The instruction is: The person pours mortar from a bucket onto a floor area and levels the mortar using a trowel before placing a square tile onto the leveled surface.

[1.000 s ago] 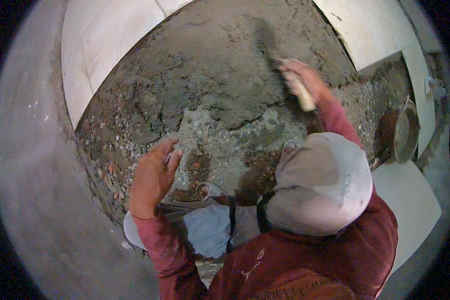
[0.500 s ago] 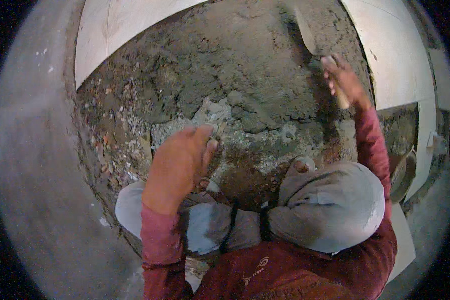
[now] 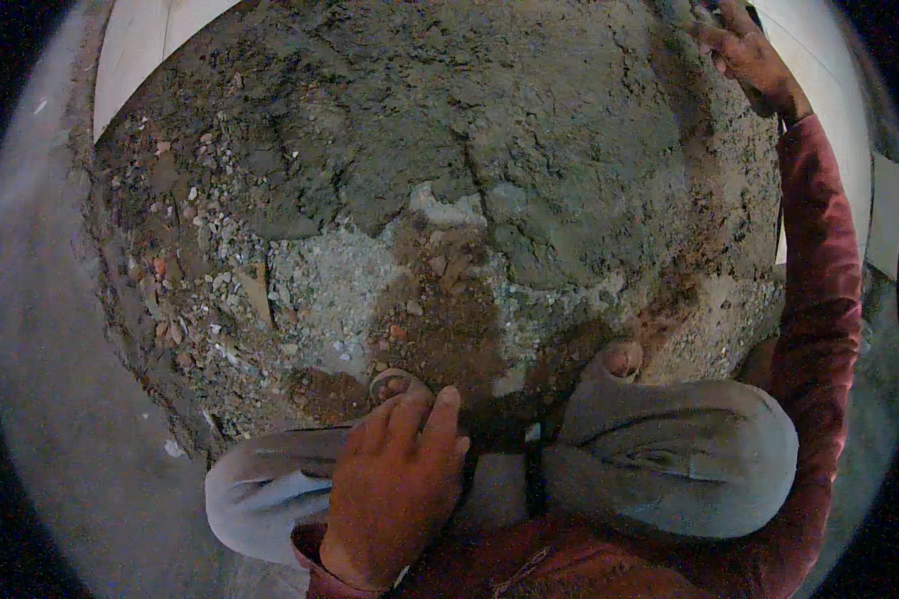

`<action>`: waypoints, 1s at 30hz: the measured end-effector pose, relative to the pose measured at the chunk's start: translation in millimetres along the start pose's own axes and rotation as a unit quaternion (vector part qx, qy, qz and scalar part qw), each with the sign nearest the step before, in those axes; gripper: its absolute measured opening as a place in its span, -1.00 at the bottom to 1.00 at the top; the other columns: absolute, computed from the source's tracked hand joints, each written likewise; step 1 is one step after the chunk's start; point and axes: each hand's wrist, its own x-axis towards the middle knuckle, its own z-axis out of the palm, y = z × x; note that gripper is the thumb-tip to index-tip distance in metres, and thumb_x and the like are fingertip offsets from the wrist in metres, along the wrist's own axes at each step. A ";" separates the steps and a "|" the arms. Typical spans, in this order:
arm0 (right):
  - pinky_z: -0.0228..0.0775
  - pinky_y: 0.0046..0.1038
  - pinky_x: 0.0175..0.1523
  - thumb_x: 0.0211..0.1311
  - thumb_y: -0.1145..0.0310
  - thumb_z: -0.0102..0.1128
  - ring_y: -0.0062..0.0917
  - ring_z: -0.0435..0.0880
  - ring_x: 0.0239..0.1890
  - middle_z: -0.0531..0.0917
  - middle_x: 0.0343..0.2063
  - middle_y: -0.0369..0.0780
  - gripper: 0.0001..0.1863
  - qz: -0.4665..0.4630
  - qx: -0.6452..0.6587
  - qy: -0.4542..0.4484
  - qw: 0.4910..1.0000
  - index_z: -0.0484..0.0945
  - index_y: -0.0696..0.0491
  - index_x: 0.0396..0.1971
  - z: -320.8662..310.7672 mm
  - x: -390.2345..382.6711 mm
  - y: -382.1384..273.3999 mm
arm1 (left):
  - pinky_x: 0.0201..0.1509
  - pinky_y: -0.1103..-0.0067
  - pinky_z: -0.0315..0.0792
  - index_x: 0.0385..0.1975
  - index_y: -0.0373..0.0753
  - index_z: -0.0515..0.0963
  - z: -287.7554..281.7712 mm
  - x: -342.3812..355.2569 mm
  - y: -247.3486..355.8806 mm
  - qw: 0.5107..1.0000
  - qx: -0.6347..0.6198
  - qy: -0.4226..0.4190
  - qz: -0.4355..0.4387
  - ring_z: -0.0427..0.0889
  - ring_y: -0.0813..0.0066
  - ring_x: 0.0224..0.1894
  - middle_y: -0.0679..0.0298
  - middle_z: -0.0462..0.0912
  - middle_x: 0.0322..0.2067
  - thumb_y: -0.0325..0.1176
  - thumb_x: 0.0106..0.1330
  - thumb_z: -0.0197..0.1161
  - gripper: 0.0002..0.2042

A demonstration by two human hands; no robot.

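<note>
Farther forward and right now, the right hand [image 3: 747, 55] reaches beside the tile [image 3: 822, 70], mortar [image 3: 589, 150] leftward, its grip unclear; the left hand [image 3: 398, 479], drawn back, hangs loosely open.

Smooth grey floor [image 3: 45, 399] at left, pale tiles [image 3: 132, 65], dim light

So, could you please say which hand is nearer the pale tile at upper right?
Right. The right hand is close beside the pale tile at its left edge; the left hand is far below and leftward of it in the picture.
</note>
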 end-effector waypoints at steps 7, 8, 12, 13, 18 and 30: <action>0.49 -0.20 -0.19 0.28 0.20 0.17 -0.06 0.62 -0.31 0.63 -0.28 0.06 -0.67 -0.097 -0.335 0.077 0.934 0.54 0.09 -0.06 28.0 18.5 25.8 | 0.08 0.32 0.49 0.15 -0.16 0.47 0.8 6.8 -11.4 0.998 0.027 -0.050 -0.026 0.56 0.14 0.03 0.15 0.56 0.01 -0.17 0.28 0.31 -0.54; 0.49 -0.26 -0.14 0.35 0.10 0.07 -0.15 0.63 -0.25 0.63 -0.16 0.00 -0.59 -0.083 -0.335 0.073 0.936 0.49 0.02 0.07 28.5 13.1 46.3 | 0.08 0.32 0.49 0.15 -0.16 0.46 0.8 8.1 -12.1 0.999 0.021 -0.042 -0.013 0.56 0.14 0.03 0.15 0.55 0.01 -0.17 0.27 0.31 -0.54; 0.53 -0.15 0.10 0.38 0.39 -0.07 -0.05 0.65 -0.01 0.59 0.10 -0.04 -0.58 -0.034 -0.325 0.025 0.945 0.45 -0.01 0.21 62.0 -41.6 22.8 | 0.05 0.31 0.50 0.16 -0.15 0.46 2.5 8.6 -11.6 1.000 0.005 -0.027 -0.005 0.56 0.15 0.02 0.14 0.55 0.01 -0.17 0.27 0.31 -0.53; 0.53 -0.16 0.11 0.37 0.40 -0.05 -0.04 0.65 0.00 0.60 0.10 -0.05 -0.59 -0.093 -0.360 0.017 0.928 0.46 0.00 0.20 60.5 -61.9 23.3 | 0.04 0.31 0.50 0.16 -0.15 0.46 1.5 8.9 -12.1 1.000 0.003 -0.024 0.001 0.56 0.15 0.02 0.14 0.55 0.01 -0.17 0.27 0.31 -0.53; 0.52 -0.17 -0.13 0.15 0.39 0.25 -0.10 0.67 -0.20 0.62 -0.06 -0.08 -0.50 -0.124 -0.259 -0.077 0.955 0.47 0.03 0.15 59.5 -142.7 15.1 | 0.05 0.29 0.49 0.16 -0.17 0.46 1.1 8.8 -7.4 0.999 0.021 -0.022 -0.017 0.56 0.13 0.02 0.11 0.55 0.02 -0.18 0.28 0.30 -0.54; 0.52 -0.17 -0.10 0.23 0.28 0.18 -0.18 0.66 -0.09 0.61 0.03 -0.14 -0.64 -0.097 -0.372 -0.071 0.921 0.51 0.00 0.03 60.7 -23.8 10.3 | 0.06 0.31 0.50 0.15 -0.20 0.46 -3.0 -2.4 1.7 1.000 0.023 0.000 -0.013 0.58 0.08 0.01 0.08 0.56 -0.02 -0.21 0.33 0.26 -0.57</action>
